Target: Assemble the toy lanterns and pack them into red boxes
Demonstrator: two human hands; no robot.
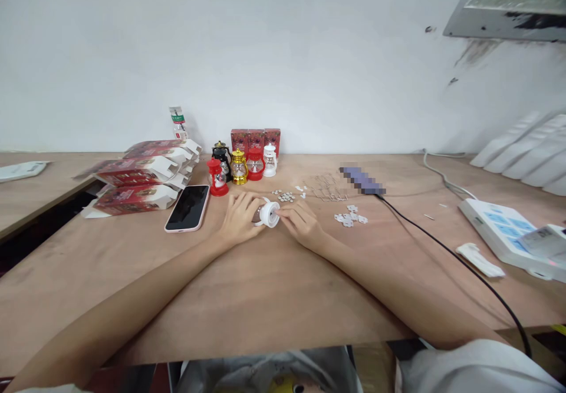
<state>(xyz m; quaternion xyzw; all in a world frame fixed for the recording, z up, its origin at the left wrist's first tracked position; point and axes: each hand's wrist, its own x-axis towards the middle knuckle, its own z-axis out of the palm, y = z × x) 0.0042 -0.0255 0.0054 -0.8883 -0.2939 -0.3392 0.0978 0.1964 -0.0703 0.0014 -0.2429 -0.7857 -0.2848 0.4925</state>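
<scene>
Fingers of the left hand [239, 218] close round the white lantern [270, 215], which I see tipped on its side between both hands, long axis running roughly left to right, open base facing the right hand [304, 224]. Those right fingertips pinch together at its opening (on anything small, I can't tell). Round discs [285, 197] lie just beyond; a phone [188, 208], farther left.

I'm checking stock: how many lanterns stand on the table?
5: front red lantern, black lantern behind it; then rightward, gold lantern, second red lantern, white lantern. Others might be hidden.
</scene>
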